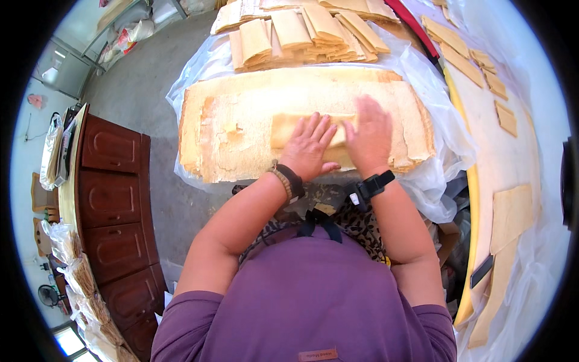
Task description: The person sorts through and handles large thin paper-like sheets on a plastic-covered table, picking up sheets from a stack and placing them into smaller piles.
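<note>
A broad stack of thin tan sheets (241, 145) lies in front of me, its edges ragged and flaking. On top of it rests a smaller folded tan sheet (283, 130). My left hand (309, 146) presses flat on this folded sheet, fingers spread, a dark band and beads at the wrist. Over the folded sheet's right end is my right hand (369, 136), fingers stretched out and a little blurred, with a black strap round the wrist. Neither hand grasps anything. The part of the folded sheet under my hands is hidden.
Folded tan bundles (295, 33) are piled beyond the stack. Clear plastic sheeting (443, 139) hangs out around it. At right, a padded surface (488, 157) bears loose tan pieces and a dark phone (481, 271). A reddish-brown cabinet (111, 199) stands at left on grey floor.
</note>
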Available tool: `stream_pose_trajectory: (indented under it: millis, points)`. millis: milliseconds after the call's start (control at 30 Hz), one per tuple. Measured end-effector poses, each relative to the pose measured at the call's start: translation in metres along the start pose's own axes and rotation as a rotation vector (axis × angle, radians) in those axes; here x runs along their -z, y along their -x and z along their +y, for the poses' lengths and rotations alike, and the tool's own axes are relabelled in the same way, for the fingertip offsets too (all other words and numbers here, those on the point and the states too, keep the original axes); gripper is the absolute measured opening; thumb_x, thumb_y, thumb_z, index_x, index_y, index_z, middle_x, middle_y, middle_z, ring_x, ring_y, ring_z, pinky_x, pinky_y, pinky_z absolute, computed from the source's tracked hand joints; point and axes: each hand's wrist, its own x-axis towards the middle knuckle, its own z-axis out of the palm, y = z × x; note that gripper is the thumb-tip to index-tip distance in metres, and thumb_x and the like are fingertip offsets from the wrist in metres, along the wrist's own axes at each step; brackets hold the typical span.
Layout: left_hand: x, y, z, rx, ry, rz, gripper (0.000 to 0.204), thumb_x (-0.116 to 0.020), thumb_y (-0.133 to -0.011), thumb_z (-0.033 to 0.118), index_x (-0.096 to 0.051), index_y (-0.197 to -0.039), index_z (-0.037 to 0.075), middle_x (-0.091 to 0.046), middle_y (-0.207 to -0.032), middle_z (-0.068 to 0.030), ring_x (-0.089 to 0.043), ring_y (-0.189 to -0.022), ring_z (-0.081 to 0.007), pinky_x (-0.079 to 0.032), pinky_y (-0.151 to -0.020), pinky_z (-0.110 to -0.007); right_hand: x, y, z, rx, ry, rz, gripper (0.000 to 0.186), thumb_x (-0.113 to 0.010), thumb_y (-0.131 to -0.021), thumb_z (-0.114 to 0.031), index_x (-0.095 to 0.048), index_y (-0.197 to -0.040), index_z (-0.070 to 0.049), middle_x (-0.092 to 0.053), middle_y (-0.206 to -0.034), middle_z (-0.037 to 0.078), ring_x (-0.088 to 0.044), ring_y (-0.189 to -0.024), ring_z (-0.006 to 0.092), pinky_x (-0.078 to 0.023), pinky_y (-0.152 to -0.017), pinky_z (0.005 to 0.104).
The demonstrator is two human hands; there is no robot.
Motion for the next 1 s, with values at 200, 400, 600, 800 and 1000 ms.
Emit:
stream_pose_trajectory:
  millis: [200,400,600,800,1000]
  points:
    - [-0.001,0.007,-0.015,0.081,0.010,0.019,0.093,-0.058,-0.083,0.067,-0.035,-0.150,0.006,-0.030,-0.156,-0.0200,-0.020,-0.148,-0.0356,-0.015,-0.120,-0.050,-0.041,0.019,0.007,0.217,-0.033,-0.154,0.063,-0.054,-0.093,-0.050,-0.046,-0.146,-0.018,-0.036,-0.156,0.008,-0.027,-0.146,0.0308,-0.015,-0.120,0.0490]
    - [0.008,0.029,-0.041,0.144,0.006,0.031,0.088,-0.063,-0.083,0.062,-0.039,-0.147,0.006,-0.028,-0.156,-0.0213,-0.020,-0.148,-0.0364,-0.014,-0.121,-0.044,-0.041,0.021,0.006,0.250,0.026,-0.106,0.073,-0.058,-0.087,-0.059,-0.045,-0.146,-0.019,-0.034,-0.156,0.008,-0.024,-0.146,0.0331,-0.013,-0.118,0.0564]
    - [0.016,0.016,-0.062,0.011,-0.068,0.021,0.060,-0.064,-0.089,0.043,-0.051,-0.134,0.006,-0.045,-0.145,-0.0196,-0.044,-0.134,-0.0357,-0.046,-0.103,-0.042,-0.013,0.013,0.024,0.351,-0.090,-0.112,0.058,-0.071,-0.085,-0.037,-0.055,-0.136,-0.014,-0.050,-0.144,0.013,-0.044,-0.134,0.0352,-0.034,-0.110,0.0496]
    - [0.041,-0.007,-0.074,-0.113,-0.047,-0.099,0.034,-0.064,-0.091,0.026,-0.060,-0.119,0.008,-0.065,-0.117,-0.0126,-0.064,-0.103,-0.0297,-0.055,-0.081,-0.039,0.015,0.003,0.070,0.166,-0.424,-0.008,0.028,-0.069,-0.086,-0.009,-0.068,-0.113,-0.003,-0.071,-0.107,0.010,-0.069,-0.097,0.0239,-0.053,-0.086,0.0332]
    - [0.070,-0.070,-0.115,0.371,0.762,0.238,0.016,-0.063,-0.091,0.017,-0.067,-0.101,0.004,-0.064,-0.072,-0.0095,-0.063,-0.065,-0.0184,-0.050,-0.060,-0.036,0.042,0.023,0.113,-0.521,-1.086,0.357,0.019,-0.058,-0.098,-0.007,-0.066,-0.113,0.002,-0.071,-0.103,0.009,-0.067,-0.096,0.0154,-0.052,-0.088,0.0289]
